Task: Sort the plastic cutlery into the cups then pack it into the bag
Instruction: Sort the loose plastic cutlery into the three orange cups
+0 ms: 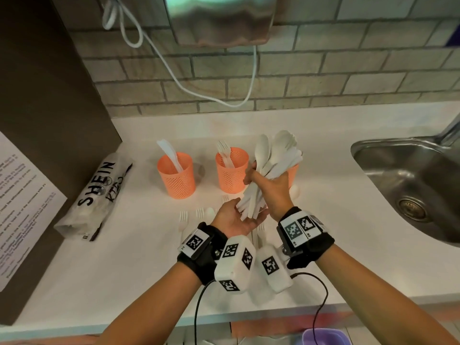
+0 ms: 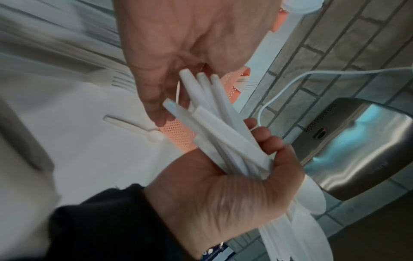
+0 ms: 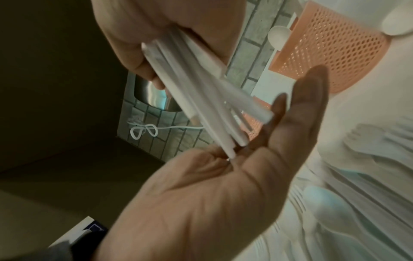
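Observation:
My right hand (image 1: 270, 181) grips a bundle of white plastic spoons (image 1: 273, 153) upright, bowls up, in front of the right orange mesh cup (image 1: 294, 171). The handle ends (image 3: 230, 148) point down into the palm of my left hand (image 1: 237, 217), which lies open and palm-up beneath them. The left orange cup (image 1: 177, 176) holds a knife (image 1: 169, 153). In the middle cup (image 1: 231, 171) stand forks (image 1: 225, 150). The bag (image 1: 98, 195), printed SHEIN, lies at the left of the counter. Loose forks (image 1: 184, 219) lie near my left wrist.
A steel sink (image 1: 410, 180) is set into the counter at the right. A dark cabinet (image 1: 49, 95) with a printed sheet stands at the left. A hand dryer (image 1: 219, 18) and white cable hang on the tiled wall behind the cups.

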`<state>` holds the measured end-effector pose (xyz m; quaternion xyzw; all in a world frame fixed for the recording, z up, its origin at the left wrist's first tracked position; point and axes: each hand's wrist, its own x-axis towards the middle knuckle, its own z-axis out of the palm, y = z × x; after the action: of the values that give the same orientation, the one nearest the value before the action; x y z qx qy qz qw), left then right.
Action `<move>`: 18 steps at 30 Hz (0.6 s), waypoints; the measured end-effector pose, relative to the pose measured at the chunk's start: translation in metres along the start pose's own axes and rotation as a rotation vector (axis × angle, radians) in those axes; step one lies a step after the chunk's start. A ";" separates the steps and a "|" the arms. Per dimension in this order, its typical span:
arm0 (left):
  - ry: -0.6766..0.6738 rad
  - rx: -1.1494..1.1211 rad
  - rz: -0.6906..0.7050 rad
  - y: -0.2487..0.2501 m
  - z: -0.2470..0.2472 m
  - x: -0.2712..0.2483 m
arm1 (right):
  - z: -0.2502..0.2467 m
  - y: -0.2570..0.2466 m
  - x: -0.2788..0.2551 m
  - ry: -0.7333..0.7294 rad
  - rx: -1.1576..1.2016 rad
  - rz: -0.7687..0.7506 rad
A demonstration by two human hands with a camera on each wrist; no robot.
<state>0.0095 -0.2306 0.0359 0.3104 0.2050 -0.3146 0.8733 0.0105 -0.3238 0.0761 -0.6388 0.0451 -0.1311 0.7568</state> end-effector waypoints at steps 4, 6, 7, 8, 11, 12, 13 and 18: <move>-0.025 0.010 0.026 -0.002 0.010 -0.004 | -0.001 0.010 -0.004 -0.039 -0.038 0.055; -0.051 0.030 0.023 -0.003 0.013 -0.004 | -0.001 0.013 -0.001 -0.029 -0.021 0.083; -0.062 0.040 0.010 -0.004 0.014 -0.004 | -0.002 0.013 0.001 -0.026 -0.011 0.093; -0.068 0.047 -0.003 -0.004 0.015 -0.003 | -0.002 0.014 0.004 -0.029 0.004 0.106; -0.117 0.104 -0.053 -0.006 0.019 -0.007 | -0.004 0.015 0.007 -0.070 0.060 0.152; -0.125 0.159 -0.066 -0.007 0.019 -0.008 | -0.005 0.015 0.007 -0.080 0.079 0.171; -0.121 0.231 -0.073 -0.008 0.018 -0.007 | -0.006 0.015 0.008 -0.084 0.097 0.197; 0.074 0.569 0.071 -0.008 0.009 -0.005 | -0.023 0.016 0.016 -0.114 0.103 0.355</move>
<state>0.0022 -0.2394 0.0421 0.5612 0.1294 -0.3170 0.7535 0.0230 -0.3475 0.0584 -0.5876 0.1072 0.0390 0.8011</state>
